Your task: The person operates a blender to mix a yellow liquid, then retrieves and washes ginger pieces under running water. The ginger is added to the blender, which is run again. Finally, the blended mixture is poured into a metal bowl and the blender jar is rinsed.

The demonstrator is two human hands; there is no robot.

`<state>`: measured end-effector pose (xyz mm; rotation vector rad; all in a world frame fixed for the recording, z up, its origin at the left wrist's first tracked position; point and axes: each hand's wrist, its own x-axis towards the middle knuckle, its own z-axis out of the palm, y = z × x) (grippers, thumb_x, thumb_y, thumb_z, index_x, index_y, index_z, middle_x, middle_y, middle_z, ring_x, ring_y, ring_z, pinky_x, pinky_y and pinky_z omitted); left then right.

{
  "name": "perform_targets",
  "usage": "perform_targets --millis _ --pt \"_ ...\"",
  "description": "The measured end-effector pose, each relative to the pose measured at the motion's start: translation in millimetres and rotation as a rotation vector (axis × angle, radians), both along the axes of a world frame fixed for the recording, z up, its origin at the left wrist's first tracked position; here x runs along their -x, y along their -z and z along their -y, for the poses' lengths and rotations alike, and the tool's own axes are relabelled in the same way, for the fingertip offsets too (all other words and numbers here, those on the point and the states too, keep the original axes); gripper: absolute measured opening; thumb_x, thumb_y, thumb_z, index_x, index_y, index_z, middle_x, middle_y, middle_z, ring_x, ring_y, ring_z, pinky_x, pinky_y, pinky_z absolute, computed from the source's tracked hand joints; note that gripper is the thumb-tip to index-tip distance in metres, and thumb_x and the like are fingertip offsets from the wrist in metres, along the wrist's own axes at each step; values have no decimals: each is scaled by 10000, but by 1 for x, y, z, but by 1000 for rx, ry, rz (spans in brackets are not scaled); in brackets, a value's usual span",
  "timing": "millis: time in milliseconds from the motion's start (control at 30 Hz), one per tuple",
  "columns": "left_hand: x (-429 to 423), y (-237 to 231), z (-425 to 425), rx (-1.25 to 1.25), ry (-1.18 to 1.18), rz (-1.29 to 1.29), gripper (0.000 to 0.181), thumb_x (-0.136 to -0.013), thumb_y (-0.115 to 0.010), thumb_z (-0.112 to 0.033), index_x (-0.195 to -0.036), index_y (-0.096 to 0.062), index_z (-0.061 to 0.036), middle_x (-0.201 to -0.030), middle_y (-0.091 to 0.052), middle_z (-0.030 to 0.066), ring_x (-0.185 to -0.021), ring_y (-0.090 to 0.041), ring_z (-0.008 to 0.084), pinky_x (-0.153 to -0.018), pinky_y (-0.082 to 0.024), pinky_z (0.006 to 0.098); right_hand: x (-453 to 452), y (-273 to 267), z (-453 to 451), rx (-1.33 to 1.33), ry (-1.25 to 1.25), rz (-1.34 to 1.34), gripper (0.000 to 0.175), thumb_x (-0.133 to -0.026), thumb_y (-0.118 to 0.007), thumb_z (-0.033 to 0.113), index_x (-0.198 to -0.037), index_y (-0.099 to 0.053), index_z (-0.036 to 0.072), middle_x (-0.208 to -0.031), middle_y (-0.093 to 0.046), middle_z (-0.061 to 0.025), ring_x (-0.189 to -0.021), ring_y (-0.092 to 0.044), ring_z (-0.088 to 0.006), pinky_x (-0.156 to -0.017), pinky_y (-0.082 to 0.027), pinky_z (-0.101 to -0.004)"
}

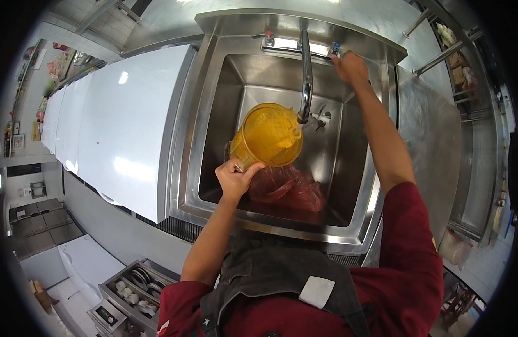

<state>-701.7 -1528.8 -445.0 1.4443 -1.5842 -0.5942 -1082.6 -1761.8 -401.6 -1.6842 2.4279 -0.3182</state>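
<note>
My left hand [235,179] grips the handle of a clear plastic pitcher [241,145] over the sink. Inside the pitcher is a yellow mass [271,130], with a lumpy, paste-like surface. The chrome faucet spout [306,80] comes down at the pitcher's right rim, and water appears to run from its tip into the pitcher. At the back right, my right hand [352,67] is on the blue-marked faucet handle [335,47]. A reddish plastic bag [286,189] lies in the near part of the stainless steel sink [349,177], partly hidden by the pitcher.
A red-marked faucet handle [268,38] stands at the back left. Near the drain rests a white fitting [322,118]. White-topped counters [124,113] run along the left, and a steel counter [427,139] adjoins on the right. Cups [130,295] fill a rack at lower left.
</note>
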Motion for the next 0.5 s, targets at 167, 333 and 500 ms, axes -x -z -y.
perform_targets --millis 167,333,500 --pt "1 -3 11 37 -7 82 656 -588 -947 -432 -554 -417 -48 -488 -415 105 -460 -312 260 -431 -379 328 -64 -3 -120 -86 -487 852 352 -987 -573 239 -1215 -620 -26 -1131 -692 -181 -1008 -694 -278 -883 -559 -368" --pt "-5 -8 23 23 65 138 676 -583 -944 -457 -536 -408 -48 -474 -401 108 -447 -311 260 -428 -371 337 -113 -15 -171 -384 -418 1489 264 -951 -546 159 -1064 -697 -25 -991 -734 -88 -876 -689 -166 -792 -539 -312" --pt "-15 -27 37 -61 176 198 654 -590 -953 -420 -543 -425 -36 -477 -391 64 -459 -314 191 -438 -351 325 -112 -17 -154 -322 -511 921 274 -961 -488 79 -1086 -702 -37 -1028 -734 -118 -879 -699 -177 -813 -554 -301"
